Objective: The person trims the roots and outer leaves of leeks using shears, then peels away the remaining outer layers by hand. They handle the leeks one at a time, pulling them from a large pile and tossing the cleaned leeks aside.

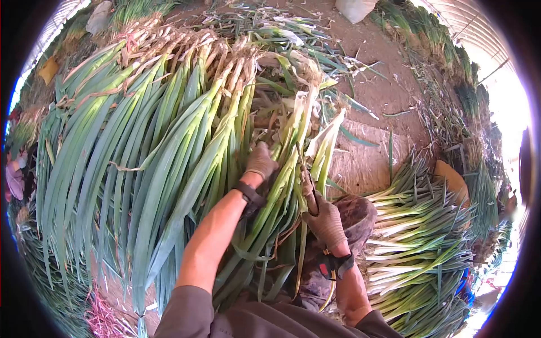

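My left hand, in a tan glove with a dark band at the wrist, is closed on green leeks in front of me; its fingertips are partly hidden among the stalks. A gloved right hand, also mine, grips a knife by its brownish handle. The thin dark blade points away from me, close beside the pale leek stems. To the left lies a broad heap of untrimmed leeks, dry roots at the far end and long leaves toward me.
Cleaner leeks with white stems are piled at my right, beyond my knee. A flat brown sheet lies on the dirt floor ahead. Leaf scraps litter the far ground. Pink ties lie at lower left. More leeks line the right wall.
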The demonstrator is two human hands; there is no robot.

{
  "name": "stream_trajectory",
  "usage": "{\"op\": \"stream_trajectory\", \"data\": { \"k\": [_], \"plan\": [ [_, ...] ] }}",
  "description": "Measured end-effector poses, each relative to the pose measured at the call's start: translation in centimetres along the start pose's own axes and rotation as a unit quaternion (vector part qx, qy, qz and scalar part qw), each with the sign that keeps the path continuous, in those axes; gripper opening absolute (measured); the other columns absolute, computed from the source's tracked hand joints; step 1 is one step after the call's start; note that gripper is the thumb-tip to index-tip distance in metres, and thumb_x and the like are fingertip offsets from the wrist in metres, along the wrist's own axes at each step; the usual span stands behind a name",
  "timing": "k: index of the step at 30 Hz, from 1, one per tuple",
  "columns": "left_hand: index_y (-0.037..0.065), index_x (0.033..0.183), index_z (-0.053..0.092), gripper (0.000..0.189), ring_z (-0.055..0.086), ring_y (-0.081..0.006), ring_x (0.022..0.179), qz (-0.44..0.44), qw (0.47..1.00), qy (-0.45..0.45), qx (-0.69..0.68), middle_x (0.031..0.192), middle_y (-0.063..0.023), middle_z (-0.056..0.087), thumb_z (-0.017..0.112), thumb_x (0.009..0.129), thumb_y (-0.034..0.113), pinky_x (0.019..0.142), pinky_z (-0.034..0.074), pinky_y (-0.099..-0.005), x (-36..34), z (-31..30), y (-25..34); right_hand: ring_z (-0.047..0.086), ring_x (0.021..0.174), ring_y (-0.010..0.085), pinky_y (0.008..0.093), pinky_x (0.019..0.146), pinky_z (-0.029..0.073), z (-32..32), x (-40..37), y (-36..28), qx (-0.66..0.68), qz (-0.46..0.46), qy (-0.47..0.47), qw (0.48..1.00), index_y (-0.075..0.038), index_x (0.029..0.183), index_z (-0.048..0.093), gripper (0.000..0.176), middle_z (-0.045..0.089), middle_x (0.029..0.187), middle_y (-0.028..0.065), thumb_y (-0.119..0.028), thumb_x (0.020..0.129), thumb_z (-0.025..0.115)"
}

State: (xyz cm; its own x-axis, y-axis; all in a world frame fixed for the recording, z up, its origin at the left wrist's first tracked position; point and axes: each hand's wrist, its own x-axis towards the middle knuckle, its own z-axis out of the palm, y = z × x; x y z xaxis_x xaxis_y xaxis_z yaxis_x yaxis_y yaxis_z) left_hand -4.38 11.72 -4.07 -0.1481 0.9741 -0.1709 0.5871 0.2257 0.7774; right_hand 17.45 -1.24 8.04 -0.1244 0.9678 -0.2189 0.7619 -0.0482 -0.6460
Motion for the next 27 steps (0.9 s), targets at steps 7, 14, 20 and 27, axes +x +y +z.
{"op": "stream_trajectory", "data": {
  "k": [7,14,20,27],
  "plan": [
    [0.002,0.114,0.059,0.054,0.068,-0.041,0.097,-0.015,0.993,0.106,0.039,0.102,-0.0225,0.07,0.083,0.069,0.021,0.088,0.053,-0.046,-2.4,-6.6,0.9,0.066,0.09,0.0483,0.0508,0.078,0.054,0.7,-1.5,-3.3,0.052,-0.076,-0.078,0.993,-0.001,0.137,0.05,0.063,0.066,0.093,0.032,-0.019,0.079,0.069],
    [-0.002,0.117,0.059,0.059,0.067,-0.0399,0.1,-0.017,0.997,0.071,0.011,0.104,-0.0245,0.07,0.082,0.07,0.024,0.089,0.053,-0.0438,-3.1,-5.8,0.0,0.065,0.09,0.0483,0.052,0.079,0.052,2.1,-2.4,-3.2,0.058,-0.038,-0.094,0.993,-0.001,0.134,0.052,0.061,0.066,0.092,0.0316,-0.02,0.079,0.07],
    [-0.004,0.112,0.064,0.045,0.069,-0.0375,0.097,-0.022,0.994,0.089,-0.06,0.101,-0.0261,0.07,0.073,0.08,0.027,0.087,0.053,-0.041,-3.5,-4.9,0.3,0.064,0.09,0.0495,0.0531,0.079,0.052,3.2,-0.6,-2.9,0.052,-0.049,-0.08,0.994,-0.003,0.13,0.056,0.054,0.066,0.091,0.031,-0.019,0.08,0.068],
    [-0.002,0.105,0.065,0.03,0.071,-0.0366,0.087,-0.018,0.991,0.115,-0.073,0.092,-0.0241,0.071,0.071,0.087,0.021,0.078,0.054,-0.0404,-3.6,-3.7,-0.5,0.065,0.09,0.0486,0.0498,0.079,0.051,4.2,5.6,-2.5,0.028,-0.029,-0.049,0.998,-0.003,0.122,0.061,0.045,0.067,0.091,0.03,-0.02,0.08,0.065]
  ]
}}
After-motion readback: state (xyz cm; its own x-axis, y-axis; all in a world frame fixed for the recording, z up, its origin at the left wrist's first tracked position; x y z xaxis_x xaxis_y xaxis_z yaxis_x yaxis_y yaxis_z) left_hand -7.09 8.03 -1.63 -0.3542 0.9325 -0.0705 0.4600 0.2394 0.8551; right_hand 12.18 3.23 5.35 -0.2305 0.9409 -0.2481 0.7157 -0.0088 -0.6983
